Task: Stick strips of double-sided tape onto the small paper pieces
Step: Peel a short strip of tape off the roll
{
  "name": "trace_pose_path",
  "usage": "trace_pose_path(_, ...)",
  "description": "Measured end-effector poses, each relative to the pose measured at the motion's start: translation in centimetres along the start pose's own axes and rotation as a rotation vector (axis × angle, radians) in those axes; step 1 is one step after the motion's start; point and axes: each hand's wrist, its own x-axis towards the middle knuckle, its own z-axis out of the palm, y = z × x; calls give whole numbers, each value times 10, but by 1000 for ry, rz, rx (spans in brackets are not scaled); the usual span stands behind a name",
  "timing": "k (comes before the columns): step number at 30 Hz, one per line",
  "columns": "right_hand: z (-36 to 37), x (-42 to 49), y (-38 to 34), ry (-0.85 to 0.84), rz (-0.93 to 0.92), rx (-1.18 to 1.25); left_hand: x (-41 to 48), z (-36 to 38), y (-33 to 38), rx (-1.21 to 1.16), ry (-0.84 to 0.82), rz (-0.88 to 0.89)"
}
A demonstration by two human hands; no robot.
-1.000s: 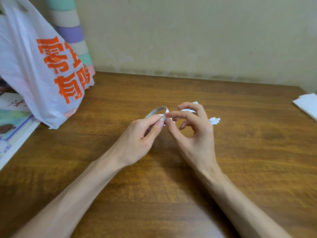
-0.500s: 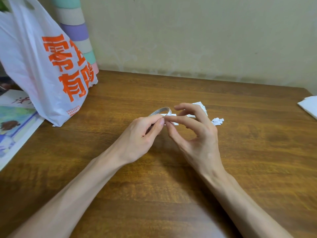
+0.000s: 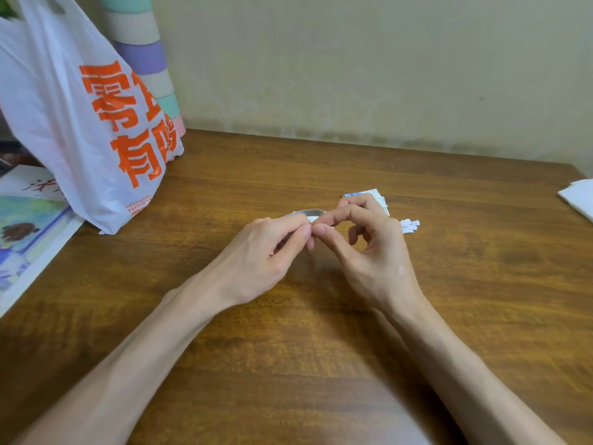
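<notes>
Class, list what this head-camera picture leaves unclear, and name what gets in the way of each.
1. Tape roll: head view, mostly covered by the left hand gripping it.
2. Whether a strip is peeled yet: hidden under the pinching fingers of the right hand.
3. Paper pieces: partly behind the right hand, too small to count.
4. White sheets: cut off by the right edge.

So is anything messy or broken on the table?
Nothing looks broken or spilled. The small paper pieces lie in a loose little heap on the table, just behind the right hand. The white bag sags at the far left. The left hand and right hand pinch the tape roll.
</notes>
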Motion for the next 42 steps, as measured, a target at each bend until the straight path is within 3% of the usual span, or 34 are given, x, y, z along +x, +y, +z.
trace_pose_path(5, 9, -2, -9, 92, -138, -47, 3, 1, 5, -243, 2, -28)
trace_pose_path(8, 3, -2, -14, 120, -40, 393, 4, -3, 8, -515, -2, -117)
trace_pose_path(10, -4, -1, -13, 119, 22, 511, 4, -4, 8, -497, 7, -113)
trace_pose_path(13, -5, -2, -8, 72, 72, 381, 4, 1, 9, -458, 24, -35)
trace_pose_path(16, -2, -3, -8, 71, 154, 434, 3, 4, 11, -436, 11, -5)
trace_pose_path(19, 0, -5, -9, 67, 190, 521, 0, 1, 15, -559, -118, -61)
trace_pose_path(23, 5, -5, -8, 17, 273, 580, -6, 9, 23, -619, -461, -126)
trace_pose_path(26, 5, -5, -6, 55, 325, 563, -7, 11, 27, -656, -532, -144)
trace_pose_path(29, 1, -4, -3, 152, 376, 594, -5, 11, 27, -640, -396, -189)
trace_pose_path(35, 2, -5, -2, 114, 402, 647, 2, 11, 12, -578, 138, -263)
trace_pose_path(38, 4, -6, -7, 90, 401, 692, 4, 11, 5, -492, 243, -278)
trace_pose_path(42, 3, -7, -10, 57, 413, 674, 4, 13, 2, -520, 204, -269)
